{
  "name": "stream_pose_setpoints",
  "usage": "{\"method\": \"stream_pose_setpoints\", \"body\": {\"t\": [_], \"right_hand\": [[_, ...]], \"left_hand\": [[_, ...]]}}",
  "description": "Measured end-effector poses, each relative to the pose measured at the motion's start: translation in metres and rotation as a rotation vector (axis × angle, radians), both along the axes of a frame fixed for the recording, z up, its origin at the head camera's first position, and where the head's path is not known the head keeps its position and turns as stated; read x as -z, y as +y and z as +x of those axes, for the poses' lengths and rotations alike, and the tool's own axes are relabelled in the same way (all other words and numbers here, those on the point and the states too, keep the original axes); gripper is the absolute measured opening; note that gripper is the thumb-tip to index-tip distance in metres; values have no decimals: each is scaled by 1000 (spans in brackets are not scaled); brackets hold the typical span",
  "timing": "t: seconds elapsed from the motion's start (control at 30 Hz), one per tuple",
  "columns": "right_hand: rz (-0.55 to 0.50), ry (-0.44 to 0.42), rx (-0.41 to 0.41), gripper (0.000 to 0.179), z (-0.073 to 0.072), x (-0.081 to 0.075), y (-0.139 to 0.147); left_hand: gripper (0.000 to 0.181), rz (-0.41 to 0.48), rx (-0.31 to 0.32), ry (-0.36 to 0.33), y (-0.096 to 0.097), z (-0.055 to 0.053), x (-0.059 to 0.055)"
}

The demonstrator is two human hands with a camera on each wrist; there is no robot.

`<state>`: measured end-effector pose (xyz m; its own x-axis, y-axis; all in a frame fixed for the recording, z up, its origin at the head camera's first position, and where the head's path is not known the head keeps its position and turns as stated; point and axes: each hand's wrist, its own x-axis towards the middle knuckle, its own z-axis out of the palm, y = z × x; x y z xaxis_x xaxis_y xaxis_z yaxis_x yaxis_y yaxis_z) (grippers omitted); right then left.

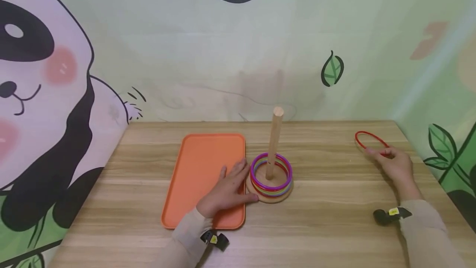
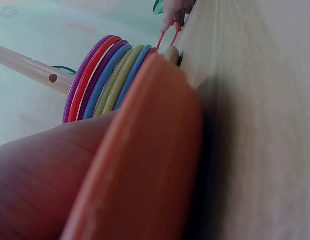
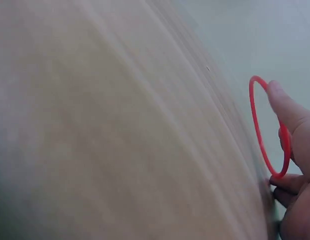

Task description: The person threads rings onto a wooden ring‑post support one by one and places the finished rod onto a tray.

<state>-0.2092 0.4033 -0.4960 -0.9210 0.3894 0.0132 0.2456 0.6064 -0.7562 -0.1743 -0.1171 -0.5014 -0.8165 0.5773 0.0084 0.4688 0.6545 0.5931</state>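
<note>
A wooden ring-toss stand [image 1: 274, 139] has an upright peg on a round base, with several coloured rings [image 2: 111, 80] stacked round the peg, a purple one on top. My left hand [image 1: 227, 189] lies across the right rim of the orange tray [image 1: 193, 177], fingers extended, thumb and fingertips close against the stand's base. Whether it presses on the base is hard to tell. Over the table's right side, my right hand [image 1: 398, 169] pinches a red ring [image 3: 254, 112] between thumb and fingers. The ring is tilted in the right wrist view, its far side free of the hand.
The wooden table [image 1: 327, 218] meets a painted wall [image 1: 178, 53] at its back edge. A panda picture [image 1: 78, 106] covers the wall on the left. Small black wrist cameras are strapped at both sleeves.
</note>
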Motion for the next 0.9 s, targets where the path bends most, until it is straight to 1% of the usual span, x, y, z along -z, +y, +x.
{"method": "stream_pose_setpoints", "body": {"t": [0.23, 0.33, 0.63, 0.77, 0.9], "right_hand": [[-114, 5, -57, 61, 2, -15, -7], [-140, 8, -93, 62, 1, -22, -9], [-37, 53, -184, 59, -2, -47, -28], [-31, 69, -199, 58, -3, -57, -36], [-48, 83, -216, 56, -2, -64, -40]], "left_hand": [[103, 2, 1, -7, 2, 0, -1], [104, -7, -3, -12, 2, 0, 0], [104, -13, -7, -15, 1, 0, -1], [105, -18, -8, -14, 1, 0, -1], [104, -5, -4, -6, 2, 0, -1]]}}
